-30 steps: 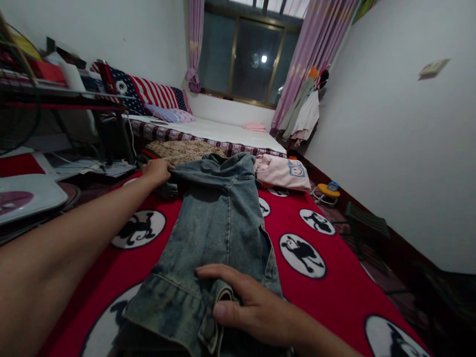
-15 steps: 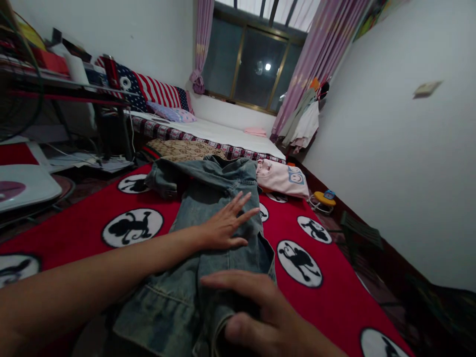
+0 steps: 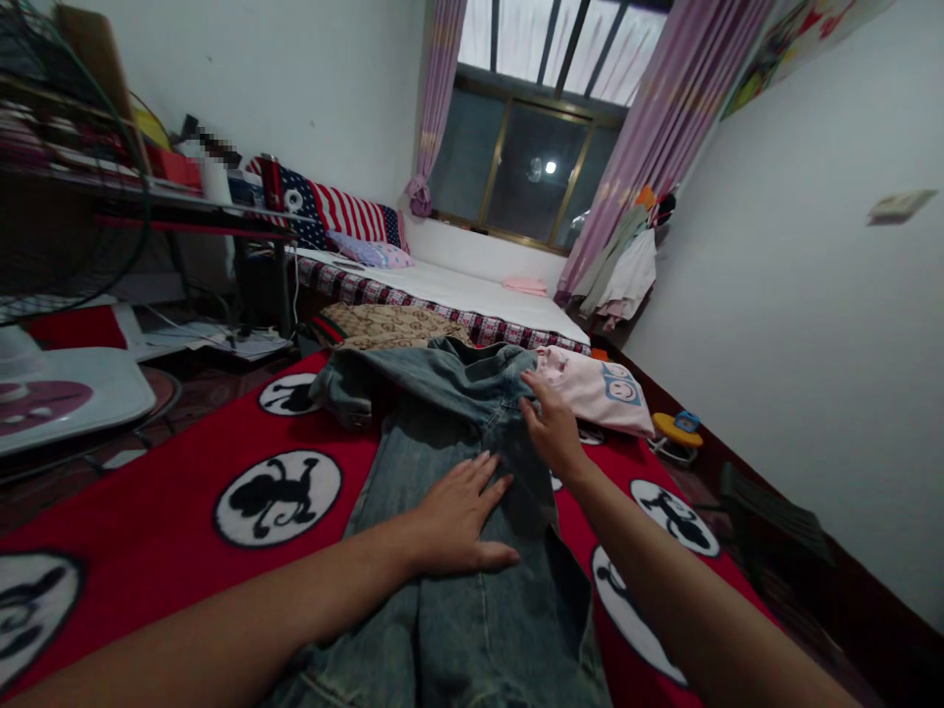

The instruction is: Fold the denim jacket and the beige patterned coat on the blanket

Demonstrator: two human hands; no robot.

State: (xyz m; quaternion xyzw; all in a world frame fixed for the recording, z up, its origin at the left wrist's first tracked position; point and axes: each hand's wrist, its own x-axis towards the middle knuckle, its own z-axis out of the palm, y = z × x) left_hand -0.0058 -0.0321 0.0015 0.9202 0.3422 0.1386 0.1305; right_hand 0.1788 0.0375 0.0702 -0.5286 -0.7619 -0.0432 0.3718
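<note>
A faded blue denim jacket [image 3: 442,423] lies spread on a red blanket [image 3: 177,511] printed with black figures in white ovals. One sleeve is folded across toward the left, its cuff resting on the blanket. My left hand [image 3: 466,511] rests flat on the middle of the jacket, fingers spread. Farther up, my right hand [image 3: 555,431] is at the jacket's right shoulder edge, its fingers and thumb apart. Just beyond it lies a folded pale pink garment [image 3: 594,388] with a smiley print. The jacket's lower end runs out of the bottom of view.
Behind the jacket is a brown patterned cushion [image 3: 398,323], then a bed [image 3: 472,280] under the window. A cluttered desk [image 3: 199,211] and a white plastic seat [image 3: 95,393] stand left. A yellow stool [image 3: 675,430] and a dark green stool [image 3: 774,506] are by the right wall.
My right hand has moved from the jacket's near end up to its right shoulder. My left hand stays flat on the jacket. The camera view has shifted.
</note>
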